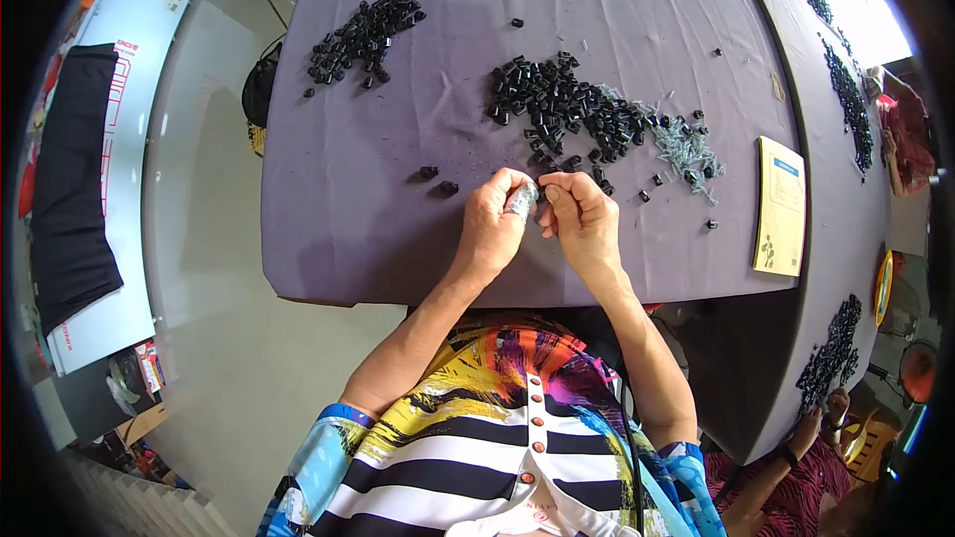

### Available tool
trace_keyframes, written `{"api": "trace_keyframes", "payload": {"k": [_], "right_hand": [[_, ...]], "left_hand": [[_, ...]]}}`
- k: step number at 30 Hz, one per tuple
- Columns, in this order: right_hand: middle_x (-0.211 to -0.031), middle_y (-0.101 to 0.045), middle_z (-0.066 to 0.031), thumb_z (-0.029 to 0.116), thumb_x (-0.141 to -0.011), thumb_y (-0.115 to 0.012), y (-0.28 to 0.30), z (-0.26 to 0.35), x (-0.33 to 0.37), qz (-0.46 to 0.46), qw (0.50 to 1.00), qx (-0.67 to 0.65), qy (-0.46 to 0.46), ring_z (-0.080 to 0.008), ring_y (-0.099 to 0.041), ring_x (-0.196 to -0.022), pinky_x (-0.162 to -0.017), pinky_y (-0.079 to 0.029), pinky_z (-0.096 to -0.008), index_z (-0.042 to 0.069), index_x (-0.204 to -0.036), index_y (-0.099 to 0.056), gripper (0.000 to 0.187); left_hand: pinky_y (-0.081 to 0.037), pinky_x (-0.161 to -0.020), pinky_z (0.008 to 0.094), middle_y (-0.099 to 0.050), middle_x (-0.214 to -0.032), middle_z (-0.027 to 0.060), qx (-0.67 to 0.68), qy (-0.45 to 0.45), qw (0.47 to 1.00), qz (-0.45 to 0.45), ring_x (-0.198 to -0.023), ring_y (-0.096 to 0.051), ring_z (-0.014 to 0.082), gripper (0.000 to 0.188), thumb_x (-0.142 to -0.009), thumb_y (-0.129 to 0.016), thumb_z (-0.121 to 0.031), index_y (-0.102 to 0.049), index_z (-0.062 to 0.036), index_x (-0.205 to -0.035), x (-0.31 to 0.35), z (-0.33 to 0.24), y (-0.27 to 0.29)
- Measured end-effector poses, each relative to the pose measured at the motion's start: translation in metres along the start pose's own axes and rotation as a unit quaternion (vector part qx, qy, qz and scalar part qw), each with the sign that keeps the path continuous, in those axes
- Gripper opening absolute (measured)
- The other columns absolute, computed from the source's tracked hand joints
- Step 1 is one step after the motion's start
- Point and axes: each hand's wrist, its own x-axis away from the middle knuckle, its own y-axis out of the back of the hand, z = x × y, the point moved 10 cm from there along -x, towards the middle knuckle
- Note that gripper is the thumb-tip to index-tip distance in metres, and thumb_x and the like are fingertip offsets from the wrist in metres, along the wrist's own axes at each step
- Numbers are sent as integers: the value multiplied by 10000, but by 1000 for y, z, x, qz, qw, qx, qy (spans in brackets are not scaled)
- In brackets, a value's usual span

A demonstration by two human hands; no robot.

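My left hand [491, 224] and my right hand [587, 229] meet above the near part of the cloth-covered table. Both are closed in a pinch, fingertips almost touching. A small black plastic cap [541, 195] shows between them, mostly covered by the fingers. My left thumb has a clear, shiny wrapping [521, 200] round it. Whether my right fingers hold a second tiny piece is hidden. Just beyond my hands lies a heap of black caps [567, 104], with a pile of thin, pale translucent pins [686, 147] at its right. Two black caps [439, 179] lie left of my left hand.
Another heap of black caps [368, 35] is at the far left of the table [348, 199]. A yellow booklet [779, 207] lies near the right edge. On an adjoining table, a co-worker's hands [811, 428] touch more black pieces [831, 353]. A white box [124, 139] stands left.
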Motion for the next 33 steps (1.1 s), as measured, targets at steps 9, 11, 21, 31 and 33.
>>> {"api": "trace_keyframes", "payload": {"k": [9,11,21,31,33], "right_hand": [[-800,-588,-52,-5,-903,-541,2,-7,7,-9,1000,-29,-7,-95,-597,-614,-539,-511,-225,-29,-991,-630,127],[-818,-592,-49,-18,-893,-550,1,-8,9,-13,998,-54,0,-94,-603,-637,-557,-519,-223,-30,-1013,-633,147],[-840,-619,-20,-79,-846,-599,10,-16,9,-11,997,-71,3,-70,-596,-699,-623,-498,-195,-11,-1048,-660,221],[-792,-634,-65,-73,-793,-601,11,7,15,-20,993,84,76,-131,-613,-651,-616,-488,-240,4,-955,-685,198],[-826,-622,-119,-68,-746,-573,5,25,19,-3,980,157,121,-227,-633,-685,-627,-506,-297,8,-976,-656,256]], "left_hand": [[-340,-392,189,-567,-695,-6,59,32,998,-6,-462,-436,23,107,-895,-495,-3,-589,-36,-933,5,8,-5],[-351,-393,190,-570,-687,0,81,38,996,-2,-467,-447,27,107,-890,-497,-4,-589,-24,-940,4,10,-6],[-345,-389,191,-615,-694,17,59,22,998,7,-464,-463,26,106,-880,-521,-6,-615,-7,-929,7,6,-8],[-407,-443,206,-612,-697,5,11,-8,1000,13,-521,-510,46,161,-899,-508,-12,-640,-9,-991,16,-1,-9],[-435,-471,214,-614,-701,9,19,0,1000,15,-549,-532,58,185,-906,-499,-19,-643,-6,-1021,22,-4,-9]]}}
